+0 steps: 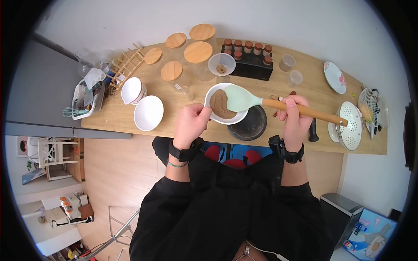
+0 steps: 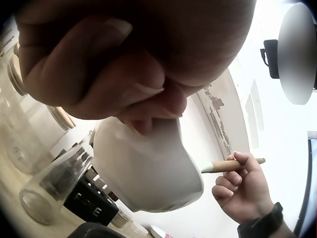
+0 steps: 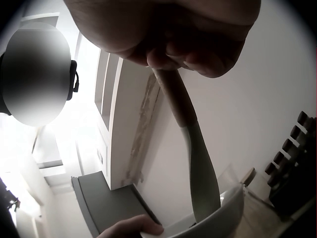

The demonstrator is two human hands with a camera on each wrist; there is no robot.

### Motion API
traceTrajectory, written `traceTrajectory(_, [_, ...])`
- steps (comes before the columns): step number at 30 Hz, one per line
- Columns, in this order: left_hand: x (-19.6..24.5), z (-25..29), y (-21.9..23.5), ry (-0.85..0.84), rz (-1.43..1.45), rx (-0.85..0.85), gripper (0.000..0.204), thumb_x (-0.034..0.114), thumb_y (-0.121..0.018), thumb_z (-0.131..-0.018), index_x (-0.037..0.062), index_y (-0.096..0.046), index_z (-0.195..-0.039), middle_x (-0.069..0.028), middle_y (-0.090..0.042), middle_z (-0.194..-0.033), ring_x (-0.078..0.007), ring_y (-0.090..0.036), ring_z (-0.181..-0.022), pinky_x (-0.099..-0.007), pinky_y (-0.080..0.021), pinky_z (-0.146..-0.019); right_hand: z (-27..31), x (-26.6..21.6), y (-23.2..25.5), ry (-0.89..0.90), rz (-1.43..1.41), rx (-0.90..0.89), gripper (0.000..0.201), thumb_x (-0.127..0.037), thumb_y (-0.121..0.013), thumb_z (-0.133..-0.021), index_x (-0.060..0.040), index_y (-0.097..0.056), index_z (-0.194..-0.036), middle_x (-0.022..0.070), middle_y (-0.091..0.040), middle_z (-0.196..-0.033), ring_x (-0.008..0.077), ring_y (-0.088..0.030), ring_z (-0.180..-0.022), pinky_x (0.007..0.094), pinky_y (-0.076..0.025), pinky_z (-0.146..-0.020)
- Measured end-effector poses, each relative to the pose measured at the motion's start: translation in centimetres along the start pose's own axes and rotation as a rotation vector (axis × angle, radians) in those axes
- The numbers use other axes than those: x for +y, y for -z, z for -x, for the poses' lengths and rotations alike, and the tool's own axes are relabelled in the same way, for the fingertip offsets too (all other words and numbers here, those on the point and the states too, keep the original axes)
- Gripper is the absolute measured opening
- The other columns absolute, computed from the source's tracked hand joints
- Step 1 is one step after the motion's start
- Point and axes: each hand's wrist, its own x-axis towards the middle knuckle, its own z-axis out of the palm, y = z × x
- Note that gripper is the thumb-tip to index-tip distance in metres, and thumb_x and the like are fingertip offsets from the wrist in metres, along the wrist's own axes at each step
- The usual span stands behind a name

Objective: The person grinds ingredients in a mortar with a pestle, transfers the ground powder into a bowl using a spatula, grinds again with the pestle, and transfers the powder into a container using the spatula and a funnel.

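My left hand point(image 1: 190, 124) grips the side of a white bowl point(image 2: 148, 171), thumb at its rim, and holds it up over the table's front part. Brown powder point(image 1: 220, 105) lies in the bowl, heaped toward the left. My right hand point(image 1: 297, 122) holds the wooden handle of a spatula point(image 1: 240, 100) with a mint-green head. That head reaches into the bowl and overlaps the powder in the head view. In the right wrist view, the spatula point(image 3: 200, 163) slants down past the bowl's rim. Below the bowl is a dark round dish point(image 1: 249, 126), partly hidden by it.
To the left stand a white bowl point(image 1: 149, 114) and a white spouted cup point(image 1: 132, 90). Behind are jars with wooden lids point(image 1: 198, 52), a clear plastic cup point(image 1: 221, 65) and a black spice rack point(image 1: 250, 67). A white colander point(image 1: 351, 130) sits at the right end.
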Motion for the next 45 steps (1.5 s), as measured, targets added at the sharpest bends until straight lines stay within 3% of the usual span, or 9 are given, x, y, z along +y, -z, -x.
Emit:
traceTrajectory(2, [0.0,0.0,0.1,0.003,0.003,-0.015,0.035,0.023,-0.057,-0.089,-0.0061,-0.066,-0.071,-0.0078,-0.06,-0.053,-0.0126,-0.057,-0.046,-0.0285,-0.045,-0.048,0.0,0.8,0.1,-0.062,-0.12,0.018,0.011,-0.009,-0.056,-0.097,-0.0007,-0.061,-0.091,0.0009,-0.056,-0.073,0.0048,-0.047,-0.055,0.0213,-0.037,-0.052])
traceTrajectory(4, [-0.2,0.0,0.2,0.013,0.005,-0.01,0.035,0.023,-0.057,-0.089,-0.0065,-0.066,-0.071,-0.0078,-0.06,-0.054,-0.0121,-0.058,-0.047,-0.0282,-0.045,-0.048,0.0,1.2,0.3,-0.145,-0.206,0.079,0.015,-0.011,-0.054,-0.098,-0.0009,-0.06,-0.09,0.0008,-0.052,-0.064,0.0061,-0.045,-0.051,0.0226,-0.037,-0.05])
traceTrajectory(10, [-0.5,-0.2,0.2,0.03,0.073,0.04,0.035,0.022,-0.058,-0.09,-0.0055,-0.065,-0.069,-0.003,-0.055,-0.05,-0.0076,-0.051,-0.044,-0.0247,-0.038,-0.044,-0.3,0.5,1.1,-0.151,-0.318,0.181,0.019,-0.016,-0.051,-0.1,-0.0003,-0.058,-0.09,0.0027,-0.045,-0.056,0.0098,-0.041,-0.046,0.027,-0.038,-0.048])
traceTrajectory(16, [-0.5,-0.4,0.2,0.027,0.085,0.058,0.035,0.022,-0.059,-0.09,-0.0044,-0.065,-0.068,-0.0028,-0.054,-0.05,-0.0075,-0.05,-0.044,-0.0245,-0.038,-0.044,-1.3,-0.7,1.2,-0.076,-0.433,0.181,0.02,-0.019,-0.052,-0.1,0.0004,-0.056,-0.098,0.0048,-0.048,-0.058,0.0129,-0.045,-0.05,0.0298,-0.041,-0.05])
traceTrajectory(23, [-0.2,-0.9,0.4,0.038,0.084,0.074,0.035,0.023,-0.059,-0.09,-0.0039,-0.065,-0.068,-0.0026,-0.054,-0.05,-0.0072,-0.051,-0.045,-0.0244,-0.038,-0.044,-3.3,-1.6,-1.4,-0.02,-0.334,0.179,0.02,-0.018,-0.051,-0.101,0.0009,-0.058,-0.102,0.0063,-0.054,-0.064,0.0128,-0.053,-0.058,0.0286,-0.045,-0.057])
traceTrajectory(28, [0.0,-0.8,0.4,0.046,0.097,0.088,0.035,0.023,-0.059,-0.09,-0.0042,-0.065,-0.069,-0.0026,-0.055,-0.05,-0.0075,-0.05,-0.045,-0.0244,-0.039,-0.044,-2.9,-1.7,-2.7,0.1,-0.005,-0.005,0.013,-0.009,-0.056,-0.097,0.0004,-0.062,-0.104,0.0044,-0.061,-0.08,0.009,-0.058,-0.069,0.0251,-0.049,-0.065])
traceTrajectory(34, [-0.3,-1.0,0.6,0.043,0.086,0.075,0.034,0.023,-0.059,-0.089,-0.0042,-0.065,-0.068,-0.0027,-0.055,-0.051,-0.0077,-0.05,-0.044,-0.0248,-0.039,-0.044,-1.4,-1.9,-1.4,0.184,-0.086,0.048,0.011,-0.005,-0.056,-0.095,0.0005,-0.063,-0.101,0.0042,-0.061,-0.083,0.008,-0.056,-0.068,0.0239,-0.048,-0.063])
traceTrajectory(38, [-0.1,-0.8,0.5,0.032,0.098,0.083,0.034,0.022,-0.059,-0.089,-0.004,-0.065,-0.068,-0.0026,-0.055,-0.05,-0.0077,-0.05,-0.044,-0.0247,-0.039,-0.044,-0.6,-2.2,0.1,0.177,-0.185,0.019,0.009,-0.004,-0.056,-0.094,0.0006,-0.063,-0.098,0.0044,-0.061,-0.082,0.0071,-0.054,-0.064,0.0229,-0.045,-0.06])
traceTrajectory(45, [0.0,-0.4,-0.1,0.014,0.05,0.015,0.034,0.023,-0.058,-0.089,-0.0048,-0.066,-0.07,-0.0048,-0.058,-0.054,-0.0091,-0.054,-0.046,-0.0262,-0.042,-0.046,-0.4,-0.1,0.0,-0.057,-0.086,-0.023,0.012,-0.009,-0.056,-0.097,0.0005,-0.062,-0.093,0.0028,-0.057,-0.074,0.006,-0.051,-0.058,0.0219,-0.041,-0.054])
